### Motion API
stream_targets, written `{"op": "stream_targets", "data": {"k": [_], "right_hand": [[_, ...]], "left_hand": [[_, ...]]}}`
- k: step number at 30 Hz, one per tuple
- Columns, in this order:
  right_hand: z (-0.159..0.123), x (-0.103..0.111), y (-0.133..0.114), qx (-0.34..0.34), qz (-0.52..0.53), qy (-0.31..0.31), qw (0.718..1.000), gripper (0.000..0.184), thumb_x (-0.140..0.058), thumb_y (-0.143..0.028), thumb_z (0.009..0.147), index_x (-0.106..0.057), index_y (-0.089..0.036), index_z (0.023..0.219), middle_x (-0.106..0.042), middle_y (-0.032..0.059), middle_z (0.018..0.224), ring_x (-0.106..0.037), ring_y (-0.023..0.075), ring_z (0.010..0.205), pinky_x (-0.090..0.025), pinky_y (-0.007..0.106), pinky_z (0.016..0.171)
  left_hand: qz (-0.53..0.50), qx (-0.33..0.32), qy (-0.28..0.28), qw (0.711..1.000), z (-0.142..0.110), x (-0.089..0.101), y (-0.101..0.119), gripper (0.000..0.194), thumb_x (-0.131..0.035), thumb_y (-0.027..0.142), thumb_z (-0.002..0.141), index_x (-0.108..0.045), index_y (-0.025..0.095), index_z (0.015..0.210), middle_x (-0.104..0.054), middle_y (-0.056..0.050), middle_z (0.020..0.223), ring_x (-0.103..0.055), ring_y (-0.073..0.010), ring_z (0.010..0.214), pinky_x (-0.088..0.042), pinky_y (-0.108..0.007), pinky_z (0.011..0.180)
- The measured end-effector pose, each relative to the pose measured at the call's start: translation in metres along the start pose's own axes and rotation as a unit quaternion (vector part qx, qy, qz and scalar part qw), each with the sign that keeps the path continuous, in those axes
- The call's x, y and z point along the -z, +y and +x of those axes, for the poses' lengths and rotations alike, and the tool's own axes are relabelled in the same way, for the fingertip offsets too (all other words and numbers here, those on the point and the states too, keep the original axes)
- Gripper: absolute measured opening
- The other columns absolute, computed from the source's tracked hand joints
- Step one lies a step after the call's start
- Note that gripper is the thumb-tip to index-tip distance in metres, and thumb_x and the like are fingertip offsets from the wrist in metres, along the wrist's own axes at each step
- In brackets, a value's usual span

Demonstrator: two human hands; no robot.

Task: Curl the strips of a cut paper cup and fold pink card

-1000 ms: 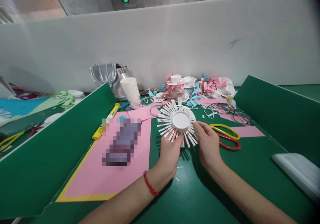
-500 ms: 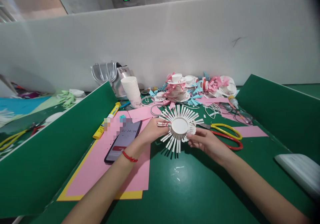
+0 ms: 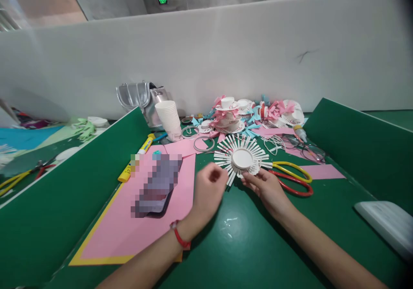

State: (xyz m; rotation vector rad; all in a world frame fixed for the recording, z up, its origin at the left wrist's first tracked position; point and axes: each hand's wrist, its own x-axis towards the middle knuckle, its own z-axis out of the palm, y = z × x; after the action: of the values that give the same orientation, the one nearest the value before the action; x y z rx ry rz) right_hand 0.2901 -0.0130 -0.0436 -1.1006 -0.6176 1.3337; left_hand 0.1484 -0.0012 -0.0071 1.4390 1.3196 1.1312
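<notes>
A white paper cup is cut into narrow strips that fan out around its round base. My right hand pinches the lower right edge of it, where uncut scalloped paper shows. At the lower left, beside the strips, my left hand is closed with its fingers curled and its back turned up. Its fingertips are at the strip ends, and what they pinch is hidden. Scissors with yellow and red handles lie just right of the cup, their blades partly covered by the strips.
A phone rests on pink paper at left, near a yellow glue stick. Behind stand stacked paper cups, a silver bag and pink-and-white paper flowers. Green dividers flank both sides.
My left hand has left the cup's left side, moving down and towards me, and its wrist has turned. The cut cup has shifted slightly right, still in my right hand.
</notes>
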Motion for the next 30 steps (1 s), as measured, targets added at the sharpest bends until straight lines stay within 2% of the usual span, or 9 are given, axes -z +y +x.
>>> {"op": "stream_targets", "data": {"k": [2, 3, 6, 9, 13, 16, 19, 22, 30], "right_hand": [[0.0, 0.0, 0.0, -0.003, 0.006, 0.0, 1.0, 0.028, -0.077, -0.023, 0.047, -0.065, -0.014, 0.07, -0.064, -0.0008, 0.061, -0.057, 0.0101, 0.055, -0.048, 0.023, 0.06], [0.0, 0.0, 0.0, -0.005, 0.01, 0.001, 1.0, 0.027, -0.077, -0.023, 0.047, -0.065, -0.014, 0.07, -0.064, -0.001, 0.061, -0.057, 0.0098, 0.056, -0.047, 0.022, 0.06], [-0.001, 0.001, 0.0, -0.011, 0.021, 0.008, 1.0, 0.026, -0.077, -0.022, 0.047, -0.065, -0.014, 0.069, -0.064, -0.0009, 0.061, -0.058, 0.0095, 0.056, -0.047, 0.021, 0.059], [0.0, 0.001, 0.0, -0.016, 0.03, 0.012, 0.999, 0.025, -0.078, -0.022, 0.047, -0.064, -0.014, 0.067, -0.064, -0.0007, 0.06, -0.058, 0.0096, 0.056, -0.047, 0.021, 0.058], [0.0, 0.002, 0.0, -0.02, 0.035, 0.001, 0.999, 0.026, -0.077, -0.022, 0.048, -0.065, -0.014, 0.07, -0.064, -0.0011, 0.063, -0.057, 0.0086, 0.056, -0.047, 0.02, 0.059], [0.0, 0.003, 0.001, -0.021, 0.015, -0.025, 0.999, 0.029, -0.077, -0.023, 0.049, -0.065, -0.014, 0.074, -0.065, -0.0011, 0.064, -0.056, 0.0079, 0.055, -0.046, 0.02, 0.059], [-0.001, 0.002, 0.0, -0.027, -0.013, -0.049, 0.998, 0.03, -0.077, -0.023, 0.048, -0.064, -0.014, 0.073, -0.064, -0.0015, 0.061, -0.055, 0.008, 0.053, -0.046, 0.021, 0.058], [-0.002, 0.001, -0.001, -0.033, -0.038, -0.061, 0.997, 0.033, -0.078, -0.023, 0.045, -0.064, -0.013, 0.073, -0.064, -0.0014, 0.058, -0.056, 0.0089, 0.052, -0.047, 0.021, 0.057], [0.0, 0.002, -0.001, -0.028, -0.051, -0.056, 0.997, 0.034, -0.078, -0.025, 0.045, -0.063, -0.013, 0.074, -0.064, -0.0016, 0.058, -0.057, 0.0089, 0.053, -0.047, 0.021, 0.057]], "left_hand": [[0.005, 0.051, -0.147, 0.988, -0.01, -0.01, -0.003, 0.013, -0.05, 0.024, 0.068, -0.054, 0.014, 0.06, -0.053, 0.002, 0.053, -0.044, -0.0075, 0.042, -0.034, -0.02, 0.041], [0.0, 0.07, -0.163, 0.984, -0.013, -0.014, -0.006, 0.014, -0.049, 0.024, 0.069, -0.056, 0.014, 0.065, -0.055, 0.0, 0.056, -0.044, -0.0077, 0.04, -0.034, -0.02, 0.039], [-0.023, 0.086, -0.14, 0.986, -0.013, -0.019, -0.017, 0.013, -0.049, 0.021, 0.069, -0.058, 0.012, 0.07, -0.058, -0.002, 0.061, -0.049, -0.0087, 0.043, -0.038, -0.021, 0.042], [-0.058, 0.101, -0.113, 0.987, -0.009, -0.019, -0.026, 0.009, -0.053, 0.021, 0.068, -0.052, 0.013, 0.065, -0.054, 0.001, 0.053, -0.049, -0.0081, 0.042, -0.039, -0.021, 0.043], [-0.131, 0.098, -0.06, 0.985, -0.007, -0.017, -0.027, 0.023, -0.061, 0.024, 0.064, -0.039, 0.017, 0.063, -0.049, 0.006, 0.051, -0.05, -0.0082, 0.044, -0.041, -0.02, 0.044], [-0.18, 0.088, -0.047, 0.979, -0.005, -0.016, -0.026, 0.029, -0.065, 0.021, 0.058, -0.041, 0.017, 0.073, -0.052, 0.005, 0.061, -0.051, -0.0092, 0.05, -0.041, -0.02, 0.043], [-0.182, 0.078, -0.088, 0.976, -0.002, -0.014, -0.025, 0.023, -0.064, 0.019, 0.061, -0.05, 0.014, 0.078, -0.056, 0.003, 0.064, -0.05, -0.0091, 0.052, -0.042, -0.022, 0.05], [-0.157, 0.08, -0.13, 0.976, 0.0, -0.01, -0.026, 0.014, -0.063, 0.019, 0.064, -0.056, 0.012, 0.073, -0.057, 0.002, 0.06, -0.05, -0.0099, 0.054, -0.041, -0.023, 0.054], [-0.137, 0.047, -0.182, 0.973, 0.003, -0.006, -0.031, 0.01, -0.06, 0.019, 0.068, -0.057, 0.011, 0.073, -0.059, -0.001, 0.06, -0.053, -0.0113, 0.053, -0.044, -0.025, 0.055]]}}
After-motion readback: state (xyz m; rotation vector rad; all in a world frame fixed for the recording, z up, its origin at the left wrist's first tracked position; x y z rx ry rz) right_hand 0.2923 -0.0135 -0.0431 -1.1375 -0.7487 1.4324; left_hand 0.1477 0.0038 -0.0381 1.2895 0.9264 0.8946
